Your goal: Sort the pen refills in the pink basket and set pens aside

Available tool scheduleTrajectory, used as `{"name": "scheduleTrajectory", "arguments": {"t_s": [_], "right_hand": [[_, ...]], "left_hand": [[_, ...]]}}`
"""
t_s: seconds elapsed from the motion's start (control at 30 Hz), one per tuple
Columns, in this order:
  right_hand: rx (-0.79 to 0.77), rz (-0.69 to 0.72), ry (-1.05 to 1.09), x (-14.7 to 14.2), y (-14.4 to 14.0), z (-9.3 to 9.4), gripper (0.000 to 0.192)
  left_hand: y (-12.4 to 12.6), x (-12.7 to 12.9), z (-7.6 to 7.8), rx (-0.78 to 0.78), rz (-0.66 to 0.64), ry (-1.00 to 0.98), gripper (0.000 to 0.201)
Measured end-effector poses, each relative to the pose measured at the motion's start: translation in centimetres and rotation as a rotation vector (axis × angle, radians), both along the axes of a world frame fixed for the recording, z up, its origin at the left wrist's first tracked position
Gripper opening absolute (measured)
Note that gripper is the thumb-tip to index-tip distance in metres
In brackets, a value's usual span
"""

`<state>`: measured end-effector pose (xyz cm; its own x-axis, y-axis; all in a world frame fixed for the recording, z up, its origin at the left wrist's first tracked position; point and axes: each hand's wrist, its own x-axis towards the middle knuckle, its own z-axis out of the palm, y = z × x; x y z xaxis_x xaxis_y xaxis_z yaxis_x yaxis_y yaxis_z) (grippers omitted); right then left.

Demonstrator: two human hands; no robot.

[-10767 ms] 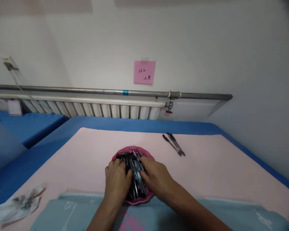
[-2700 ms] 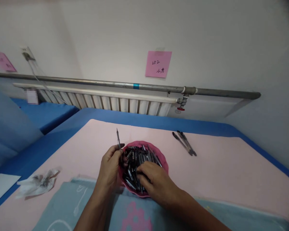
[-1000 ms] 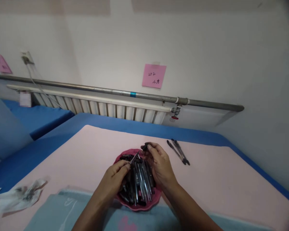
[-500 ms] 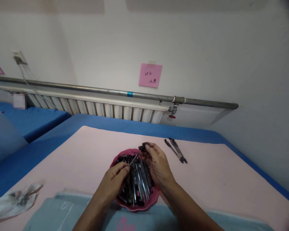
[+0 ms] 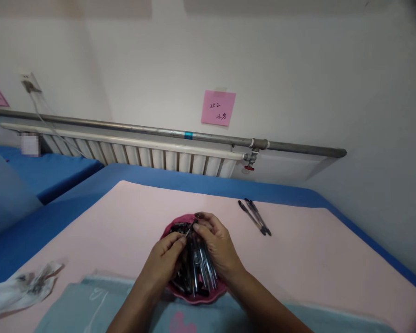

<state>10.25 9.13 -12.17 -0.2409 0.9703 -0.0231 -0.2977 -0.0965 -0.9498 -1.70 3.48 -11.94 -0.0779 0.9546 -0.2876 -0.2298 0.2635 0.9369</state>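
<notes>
One left hand [image 5: 164,259]: pinches slim silvery pen [image 5: 188,231]
Right hand [image 5: 219,245]: grips black plastic cap [image 5: 194,224]
Scalloped pink bowl [image 5: 196,300]: clear-barrelled pens [image 5: 204,266]

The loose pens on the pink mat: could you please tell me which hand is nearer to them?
The right hand: it is at the right side of the bowl, with the loose pens further right. The left hand is farther away, at the bowl's left side.

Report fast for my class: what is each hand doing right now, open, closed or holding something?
Left hand: closed, pinching a slim pen.
Right hand: closed, holding a small dark piece, probably a cap.
</notes>
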Motion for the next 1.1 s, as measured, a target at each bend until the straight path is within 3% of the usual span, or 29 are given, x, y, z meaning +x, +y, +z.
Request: {"name": "scheduleTrajectory", "arguments": {"t_s": [0.37, 0.57, 0.77, 1.1], "right_hand": [[-0.054, 0.110, -0.020, -0.2, -0.2, -0.3, 0.023], [0.119, 0.026, -0.240, 1.0, 0.9, 0.3, 0.016], [0.287, -0.019, -0.499, 2.4, 2.1, 0.5, 0.013], [0.464, -0.017, -0.685, 2.3, 1.7, 0.5, 0.015]], "left_hand": [[0.2, -0.1, -0.3, -0.010, 0.082, -0.049, 0.023], [0.2, -1.4, 0.6, 0.021, 0.212, -0.056, 0.028], [0.2, -2.7, 0.9, 0.086, 0.248, -0.051, 0.036], [0.3, -3.3, 1.2, 0.074, 0.359, -0.148, 0.029]]}}
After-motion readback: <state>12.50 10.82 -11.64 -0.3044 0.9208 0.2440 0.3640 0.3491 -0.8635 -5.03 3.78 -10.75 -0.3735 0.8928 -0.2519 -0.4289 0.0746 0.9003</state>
